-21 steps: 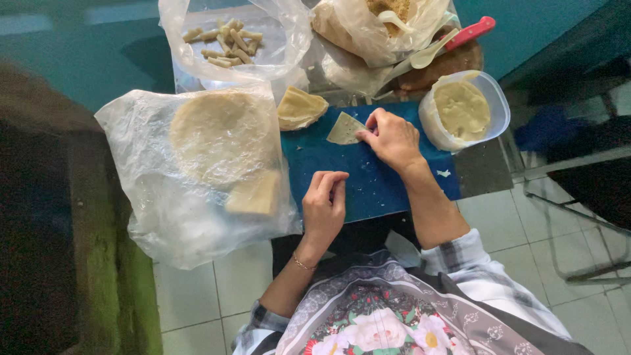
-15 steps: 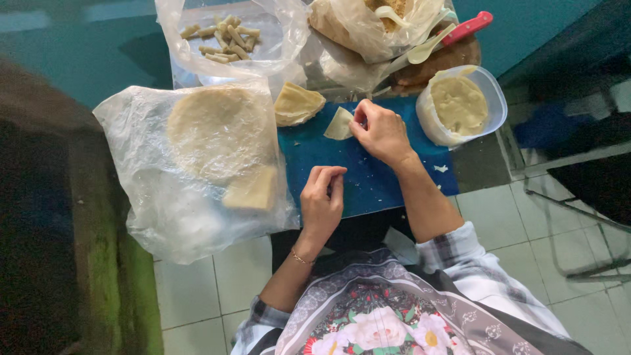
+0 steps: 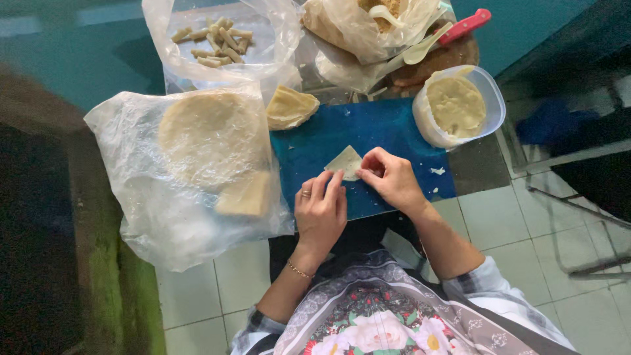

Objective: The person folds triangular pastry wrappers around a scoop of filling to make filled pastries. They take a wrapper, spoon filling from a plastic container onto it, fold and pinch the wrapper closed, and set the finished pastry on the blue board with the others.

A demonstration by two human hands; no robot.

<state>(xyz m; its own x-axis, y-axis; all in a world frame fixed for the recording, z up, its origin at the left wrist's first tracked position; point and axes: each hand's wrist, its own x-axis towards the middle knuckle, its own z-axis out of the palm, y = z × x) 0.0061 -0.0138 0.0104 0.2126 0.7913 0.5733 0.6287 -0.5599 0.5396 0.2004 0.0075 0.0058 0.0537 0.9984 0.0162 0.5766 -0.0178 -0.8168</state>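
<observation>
Small dough wrapper (image 3: 346, 162) pinched at its right edge by right hand (image 3: 393, 179); left hand (image 3: 321, 212) laid flat, grip wide, fingertips at wrapper's lower edge. Blue board (image 3: 381, 128) bare above.

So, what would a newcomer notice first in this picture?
First, the left hand and the right hand pinching a small pale triangular dough wrapper on the blue cutting board. Next, the round stack of pale wrappers in clear plastic at the left, and the clear tub of yellowish filling at the right.
</observation>
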